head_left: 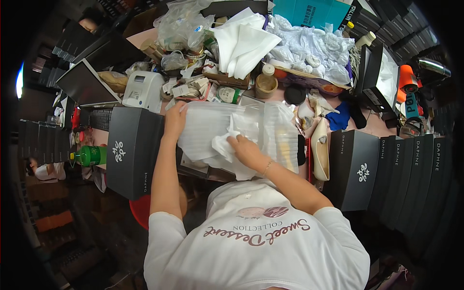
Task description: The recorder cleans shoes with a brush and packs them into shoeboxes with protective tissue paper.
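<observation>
In front of my body lies a translucent white wrapping sheet (203, 128), spread over an open shoebox (194, 165) whose inside is mostly hidden. My left hand (175, 115) pinches the sheet's far left corner. Closed on a bunched piece of white tissue paper (223, 146), my right hand (248, 151) rests over the sheet's middle. Another translucent sheet (280, 130) covers the right side, with something pale yellow showing through. A cream flat shoe (320, 151) stands on edge to the right of the box.
Closed dark shoeboxes flank me, one at left (133, 150) and a row at right (355, 169). Behind the work area are a white label printer (143, 91), a lidded jar (266, 83), stacked white paper (244, 41) and crumpled tissue (311, 48). A green bottle (90, 155) stands far left.
</observation>
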